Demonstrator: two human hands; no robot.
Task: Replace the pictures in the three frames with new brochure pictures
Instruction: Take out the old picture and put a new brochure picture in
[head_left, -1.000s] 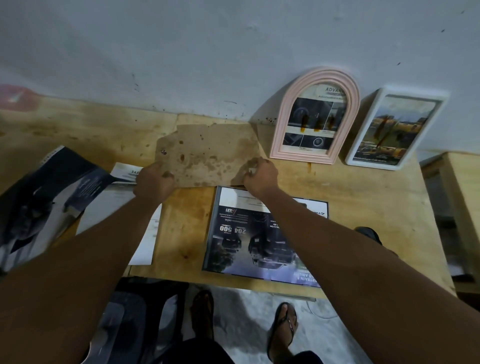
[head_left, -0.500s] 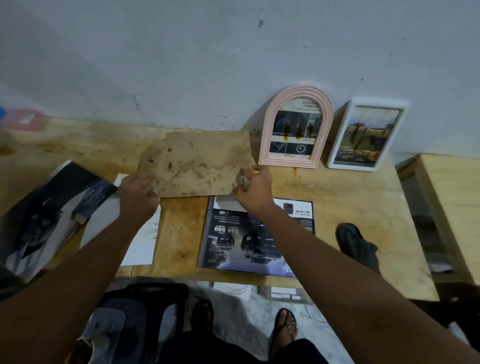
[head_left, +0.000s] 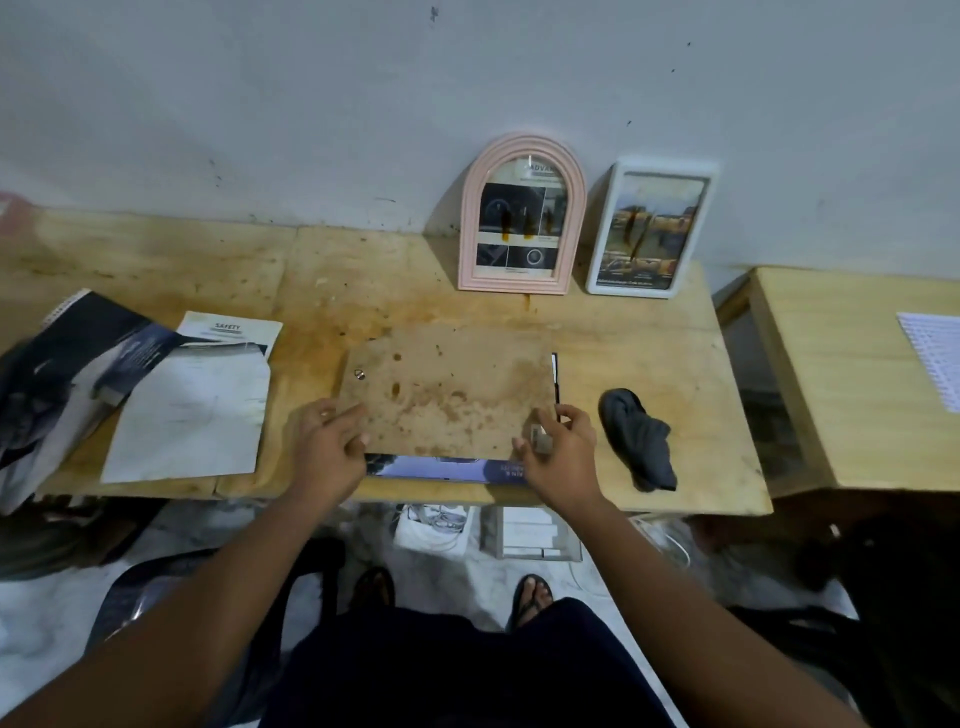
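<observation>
A stained brown backing board (head_left: 447, 389) lies flat over the dark brochure picture (head_left: 441, 467) in the third frame, whose near edge and black right rim show. My left hand (head_left: 332, 441) grips the board's near left corner. My right hand (head_left: 558, 447) holds the near right corner and pinches a small metal clip against it. A pink arched frame (head_left: 522, 213) and a white rectangular frame (head_left: 652, 228) lean on the wall, each with a brochure picture inside.
The wooden table (head_left: 649, 338) carries a dark brochure booklet (head_left: 62, 364) and white sheets (head_left: 197, 410) at left, and a dark cloth (head_left: 639, 441) right of my right hand. A second table (head_left: 841, 384) stands at far right. Boxes sit on the floor below.
Both hands brought the backing board from the far side of the table toward me and laid it over the brochure picture. The view tilted down.
</observation>
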